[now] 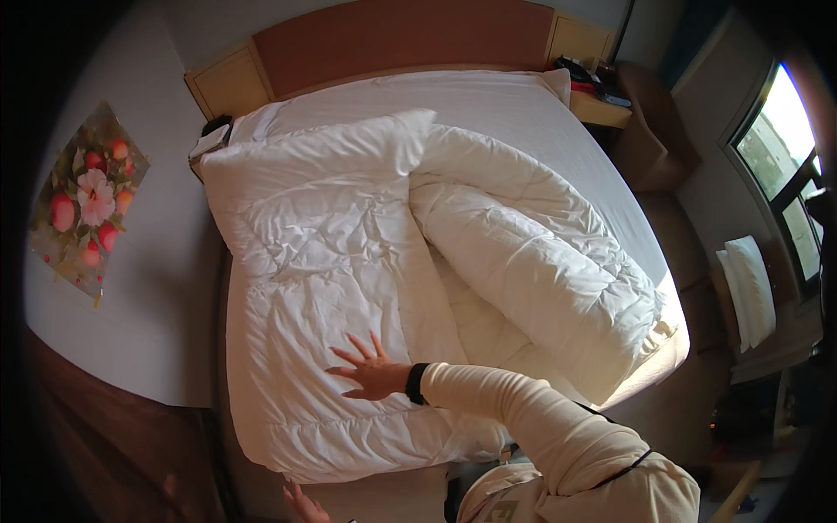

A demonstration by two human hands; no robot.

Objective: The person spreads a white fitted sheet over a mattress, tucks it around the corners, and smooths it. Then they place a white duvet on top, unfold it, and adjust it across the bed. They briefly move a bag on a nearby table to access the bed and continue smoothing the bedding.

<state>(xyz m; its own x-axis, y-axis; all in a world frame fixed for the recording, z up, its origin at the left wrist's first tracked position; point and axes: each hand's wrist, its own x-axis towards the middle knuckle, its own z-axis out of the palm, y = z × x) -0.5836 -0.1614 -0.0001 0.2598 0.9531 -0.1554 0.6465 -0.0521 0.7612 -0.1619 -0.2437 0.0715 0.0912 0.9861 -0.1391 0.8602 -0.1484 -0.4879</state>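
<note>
Head view shows, nearest, the left hand [305, 506], partly cut off, just beside the near edge of the white duvet [314, 318]; I cannot tell how its fingers are. The right hand [375, 373] is empty, its fingers spread wide above or on the duvet's flatter left part; contact is unclear. To the right, a bulky fold [540, 270] stands between the right sleeve [501, 397] and the bare sheet [558, 131]. Farther are a nightstand [600, 112] and a brown headboard [401, 44].
</note>
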